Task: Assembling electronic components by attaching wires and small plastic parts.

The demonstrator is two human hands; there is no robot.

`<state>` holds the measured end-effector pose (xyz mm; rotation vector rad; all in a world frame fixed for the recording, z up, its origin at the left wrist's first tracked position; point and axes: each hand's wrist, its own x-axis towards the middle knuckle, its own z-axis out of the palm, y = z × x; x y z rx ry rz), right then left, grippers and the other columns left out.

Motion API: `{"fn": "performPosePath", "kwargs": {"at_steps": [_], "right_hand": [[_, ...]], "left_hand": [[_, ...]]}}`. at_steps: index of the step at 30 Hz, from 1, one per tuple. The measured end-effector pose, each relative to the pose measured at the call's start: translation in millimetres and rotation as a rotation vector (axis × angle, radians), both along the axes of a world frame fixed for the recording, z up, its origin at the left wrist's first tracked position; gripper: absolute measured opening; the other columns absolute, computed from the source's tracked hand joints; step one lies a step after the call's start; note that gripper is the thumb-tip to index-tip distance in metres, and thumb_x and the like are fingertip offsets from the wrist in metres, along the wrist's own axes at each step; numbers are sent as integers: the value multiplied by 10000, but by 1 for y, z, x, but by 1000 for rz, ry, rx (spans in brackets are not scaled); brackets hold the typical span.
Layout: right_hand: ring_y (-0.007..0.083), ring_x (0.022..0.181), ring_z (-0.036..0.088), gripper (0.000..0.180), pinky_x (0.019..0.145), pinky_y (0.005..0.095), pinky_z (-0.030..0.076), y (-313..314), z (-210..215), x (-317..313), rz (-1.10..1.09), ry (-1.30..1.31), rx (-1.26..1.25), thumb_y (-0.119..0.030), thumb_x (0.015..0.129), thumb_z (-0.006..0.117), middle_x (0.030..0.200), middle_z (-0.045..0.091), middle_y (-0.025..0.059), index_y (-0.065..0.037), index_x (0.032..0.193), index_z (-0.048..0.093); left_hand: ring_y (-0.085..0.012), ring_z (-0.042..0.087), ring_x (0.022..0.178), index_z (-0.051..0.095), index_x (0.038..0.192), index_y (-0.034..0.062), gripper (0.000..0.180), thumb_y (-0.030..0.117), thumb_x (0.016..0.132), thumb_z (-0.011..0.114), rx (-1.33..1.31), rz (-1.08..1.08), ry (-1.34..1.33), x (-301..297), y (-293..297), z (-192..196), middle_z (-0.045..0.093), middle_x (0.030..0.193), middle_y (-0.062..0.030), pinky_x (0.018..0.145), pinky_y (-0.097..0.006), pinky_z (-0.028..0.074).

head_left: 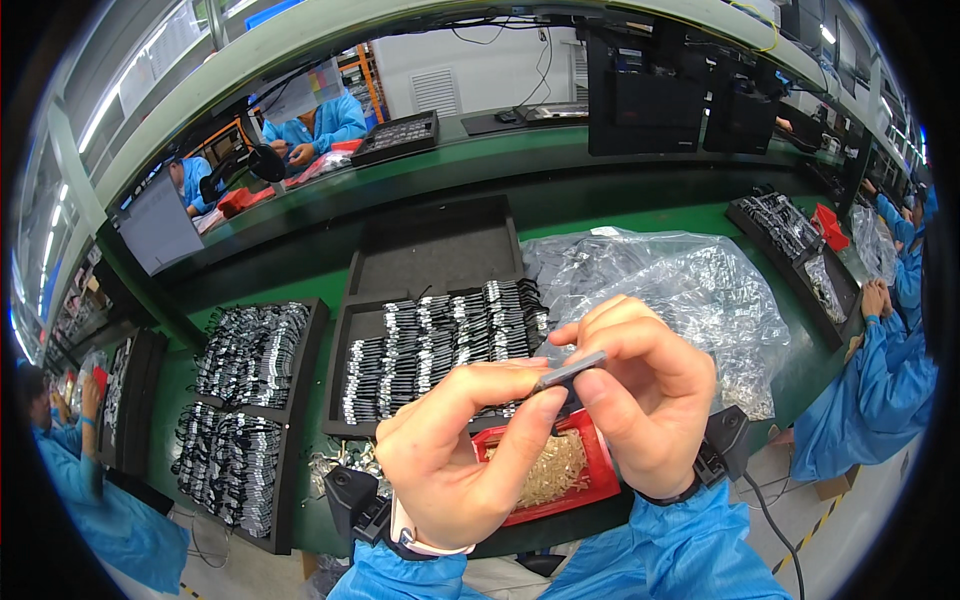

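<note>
My left hand (465, 455) and my right hand (645, 395) are raised over the bench, pinching one small, flat, dark grey part (572, 371) between thumbs and fingers. It is held edge-on, so its exact kind cannot be made out. Beneath the hands is a red bin (603, 468) of small brass-coloured pieces (560, 470), partly covered by my left hand. Just beyond, a black foam tray (345, 335) carries rows of black-and-silver parts (430, 335); my hands hide its near right corner.
On the left is another black tray (300, 400) full of similar parts. Clear plastic bags (690, 300) spread over the bench at right. Small silver bits (335, 460) lie by my left wrist. Co-workers in blue sit across the bench and on both sides; a sleeve (850, 410) is at right.
</note>
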<state>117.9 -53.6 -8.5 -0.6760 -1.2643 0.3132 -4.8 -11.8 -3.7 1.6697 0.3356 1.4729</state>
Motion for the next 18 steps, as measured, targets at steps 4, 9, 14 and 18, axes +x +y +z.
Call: {"fn": "performPosePath", "kwargs": {"at_steps": [4, 9, 14, 18], "right_hand": [[161, 760, 519, 111, 671, 248, 403, -1, 0, 1, 1, 24, -12, 60, 703, 602, 809, 563, 112, 60, 811, 580], [162, 751, 512, 77, 674, 257, 399, -2, 2, 1, -16, 7, -56, 29, 713, 595, 788, 560, 105, 53, 779, 565], [164, 742, 515, 89, 678, 264, 402, -3, 2, 7, -33, -47, -71, 10, 712, 600, 790, 560, 109, 52, 782, 566], [168, 749, 523, 101, 682, 263, 406, -3, 4, 7, 1, -65, -138, -16, 719, 601, 792, 562, 113, 52, 786, 569]], "left_hand": [[-196, 634, 717, 606, 825, -46, 140, -56, 692, 651, -10, 15, 119, -4, -3, 6, 636, 772, -152, 635, -262, 495], [-197, 618, 744, 608, 838, -29, 169, -56, 675, 641, 9, -22, -2, -3, -1, 8, 612, 846, -147, 659, -271, 486], [-179, 580, 778, 591, 838, -28, 137, -59, 705, 594, 235, 51, 81, -4, 6, 6, 568, 894, -144, 702, -261, 467], [-156, 552, 780, 563, 805, -36, 45, -25, 762, 562, 230, 46, 139, -6, 4, 9, 534, 922, -140, 713, -252, 449]]}}
